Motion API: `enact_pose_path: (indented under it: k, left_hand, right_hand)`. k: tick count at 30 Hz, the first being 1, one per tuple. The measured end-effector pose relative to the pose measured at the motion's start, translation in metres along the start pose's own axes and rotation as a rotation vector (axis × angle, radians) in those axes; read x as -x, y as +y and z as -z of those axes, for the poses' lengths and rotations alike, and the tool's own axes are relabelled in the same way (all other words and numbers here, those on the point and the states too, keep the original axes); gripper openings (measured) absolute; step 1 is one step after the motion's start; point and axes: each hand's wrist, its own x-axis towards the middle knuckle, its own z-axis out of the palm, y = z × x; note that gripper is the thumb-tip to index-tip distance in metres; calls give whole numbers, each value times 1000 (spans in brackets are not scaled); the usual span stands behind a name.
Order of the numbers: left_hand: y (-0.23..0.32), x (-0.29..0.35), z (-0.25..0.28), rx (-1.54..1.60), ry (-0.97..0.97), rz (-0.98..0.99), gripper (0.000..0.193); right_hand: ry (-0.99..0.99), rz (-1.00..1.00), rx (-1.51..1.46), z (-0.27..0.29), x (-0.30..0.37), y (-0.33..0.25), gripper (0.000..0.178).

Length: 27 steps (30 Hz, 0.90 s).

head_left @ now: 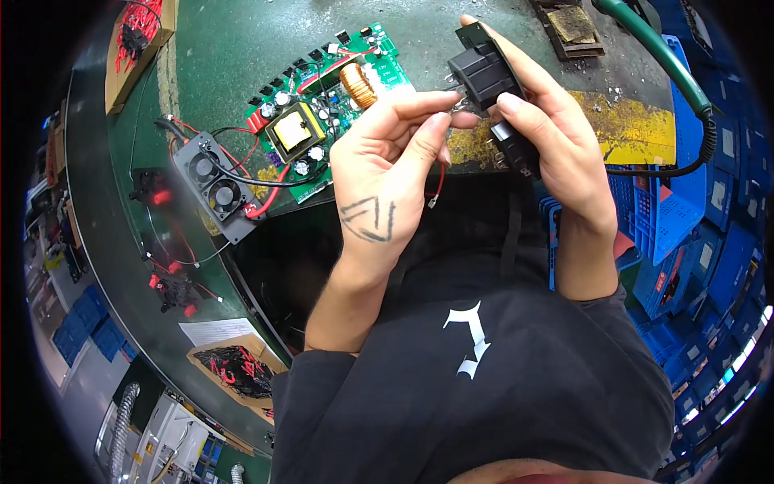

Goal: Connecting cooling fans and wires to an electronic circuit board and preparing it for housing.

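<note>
My right hand [564, 145] grips a black plastic panel [487, 73] with blocky housings on its back and metal terminals sticking out to the left. Its thumb presses against the panel's near side, fingers behind. My left hand [387, 149] has thumb and fingertips drawn together right beside those terminals; what they pinch is too small to make out. From beneath that hand hangs a thin red wire [440, 182] with a white connector. Behind it, partly covered, lies a green circuit board [329, 97] with a copper coil and a yellow transformer. Wires link it to a black twin-fan plate [216, 187].
On the left bench part lie black parts with red caps [172, 290] and a cardboard box of red and black wires [235, 371]. Another wire box [143, 48] stands far left. A green-handled tool with black cable [669, 64] and blue crates [667, 214] are at right.
</note>
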Motion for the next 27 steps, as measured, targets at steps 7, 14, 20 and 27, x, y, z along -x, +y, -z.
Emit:
enact_pose_path:
  k: [7, 14, 20, 27]
  left_hand:
    - [-1, 1, 0, -1, 0, -11, 18]
    - [0, 1, 1, 20, -12, 5, 18]
    - [0, 3, -7, 10, 47, 26, 17]
    - [0, 1, -1, 15, 39, 5, 11]
  right_hand:
    - [-10, -20, -13, 1, 2, -4, 61]
    - [-37, 93, 98, 3, 0, 3, 59]
    - [4, 68, 144, 0, 3, 1, 58]
    - [-23, 75, 130, -2, 6, 2, 58]
